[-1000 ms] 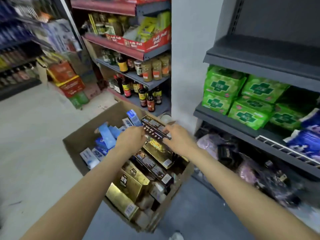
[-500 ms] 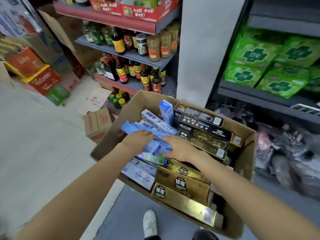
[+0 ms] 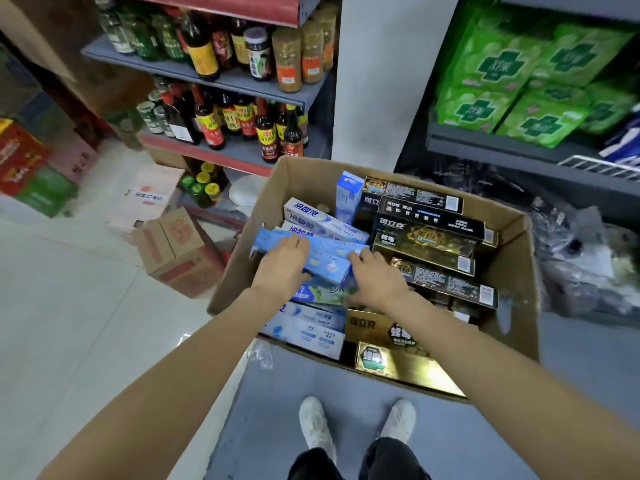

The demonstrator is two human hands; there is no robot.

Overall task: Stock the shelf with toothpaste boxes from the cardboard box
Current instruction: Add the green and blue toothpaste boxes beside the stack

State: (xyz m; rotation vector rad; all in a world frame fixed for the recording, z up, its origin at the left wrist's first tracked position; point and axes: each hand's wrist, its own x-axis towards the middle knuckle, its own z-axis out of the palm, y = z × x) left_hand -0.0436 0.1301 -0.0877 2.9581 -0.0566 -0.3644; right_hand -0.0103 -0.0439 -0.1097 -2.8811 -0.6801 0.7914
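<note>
An open cardboard box (image 3: 512,278) stands on the floor in front of my feet. It holds blue-and-white toothpaste boxes (image 3: 322,223) on its left side and black and gold toothpaste boxes (image 3: 429,237) on its right. Both my hands are inside it on a light blue toothpaste box (image 3: 329,259) lying on top of the blue ones. My left hand (image 3: 282,266) grips its left part, fingers over the top and thumb below. My right hand (image 3: 379,284) holds its right end. The grey shelf (image 3: 485,147) is up at the right.
Green packs (image 3: 502,88) fill the grey shelf, with plastic-wrapped goods (image 3: 585,258) beneath it. Sauce bottles (image 3: 242,123) line the shelves at the back left. A small carton (image 3: 176,251) and flat cardboard (image 3: 145,199) lie on the floor to the left. A white pillar (image 3: 377,81) stands behind the box.
A second ago both hands were on a black box at the right of the carton. They moved left onto the light blue box, and the view dropped closer over the carton.
</note>
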